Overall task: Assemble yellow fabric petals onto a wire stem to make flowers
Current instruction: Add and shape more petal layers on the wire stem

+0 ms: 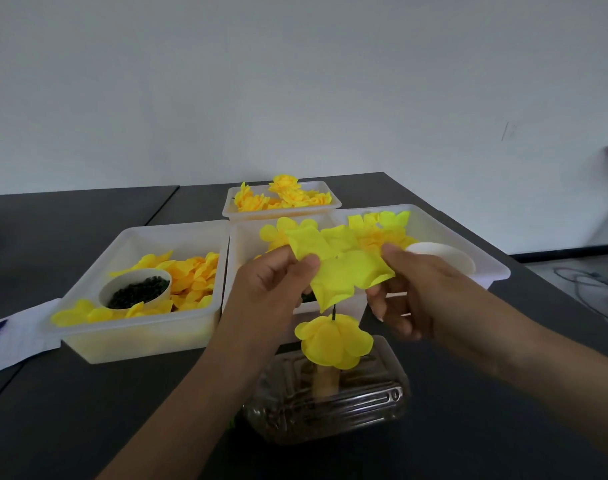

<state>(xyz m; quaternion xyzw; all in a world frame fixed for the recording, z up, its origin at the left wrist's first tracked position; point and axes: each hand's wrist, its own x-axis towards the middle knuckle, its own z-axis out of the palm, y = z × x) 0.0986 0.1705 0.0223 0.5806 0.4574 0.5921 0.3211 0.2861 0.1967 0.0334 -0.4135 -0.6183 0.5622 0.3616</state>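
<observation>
A flat yellow fabric petal piece (pixel 344 271) with several lobes is held up between both hands above the table. My left hand (pixel 271 285) pinches its left edge between thumb and fingers. My right hand (pixel 410 292) pinches its right edge. A thin dark wire stem (pixel 334 311) runs down from under the piece to a cupped yellow flower layer (pixel 333 341), which sits over a clear plastic container (pixel 327 400).
Several white trays stand on the dark table: the left tray (pixel 140 327) holds loose petals and a cup of dark beads (pixel 136 289), the back tray (pixel 282 211) holds finished flowers, the right tray (pixel 486 268) holds petals and a white cup. Paper and a pen lie at far left.
</observation>
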